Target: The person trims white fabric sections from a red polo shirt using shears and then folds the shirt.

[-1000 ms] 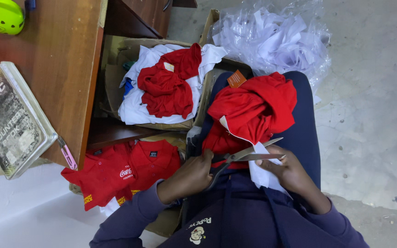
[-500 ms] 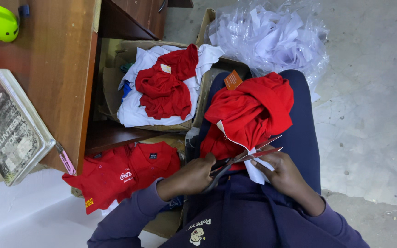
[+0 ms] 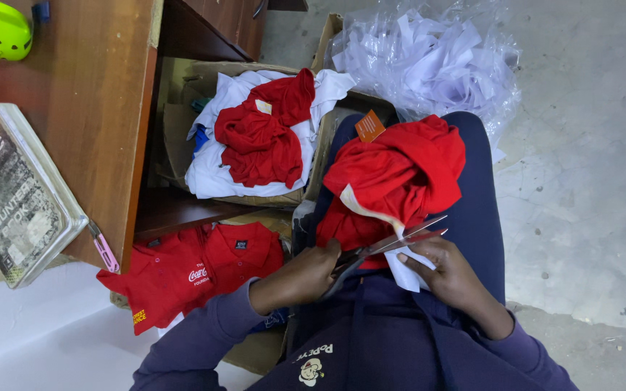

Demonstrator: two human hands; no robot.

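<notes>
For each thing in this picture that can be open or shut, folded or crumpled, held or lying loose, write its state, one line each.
Scissors: slightly open, held by left hand.
White tag: pinched by right hand.
Red shirt on lap: crumpled.
Cardboard box: open, filled with clothes.
Red polo shirt: lying spread out.
</notes>
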